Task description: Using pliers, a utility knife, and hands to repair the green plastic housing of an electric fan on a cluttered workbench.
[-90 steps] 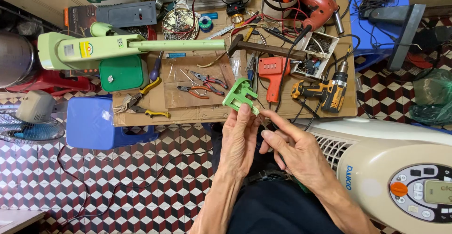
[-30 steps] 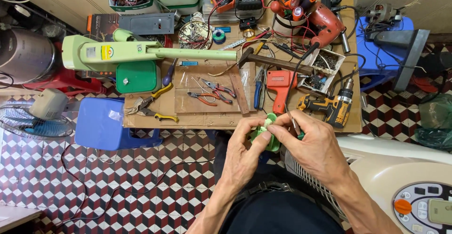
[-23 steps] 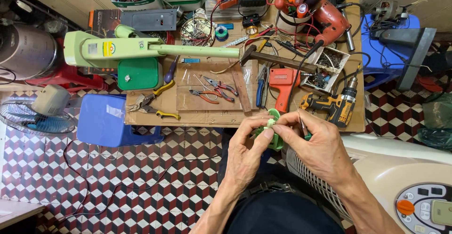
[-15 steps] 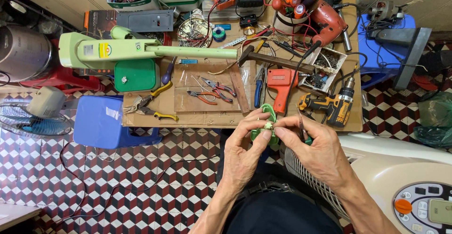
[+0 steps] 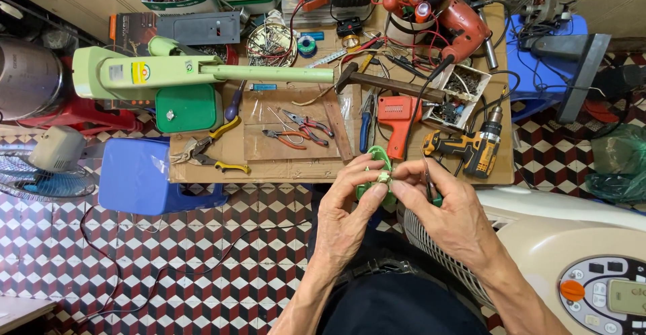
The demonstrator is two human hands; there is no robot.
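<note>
Both hands meet over my lap, just below the front edge of the cardboard-covered worktable point(image 5: 289, 170). A small green plastic part point(image 5: 379, 154) with a pale piece at its middle is pinched between them. My left hand point(image 5: 346, 217) cups it from the left, thumb and fingers curled around it. From the right, my right hand point(image 5: 447, 210) grips it with fingertips pressed on the pale middle piece. Most of the part is hidden by my fingers.
On the table lie pliers point(image 5: 296, 129), a hammer point(image 5: 387, 82), an orange tool point(image 5: 395, 116), a yellow drill point(image 5: 471, 148), a red drill point(image 5: 464, 28) and a green fan body point(image 5: 168, 82). A blue stool point(image 5: 145, 177) stands at left, a cream fan point(image 5: 572, 268) at lower right.
Three seconds ago the green part was held open above the table edge by my left hand. Both hands have since closed around it and now hold it nearly still.
</note>
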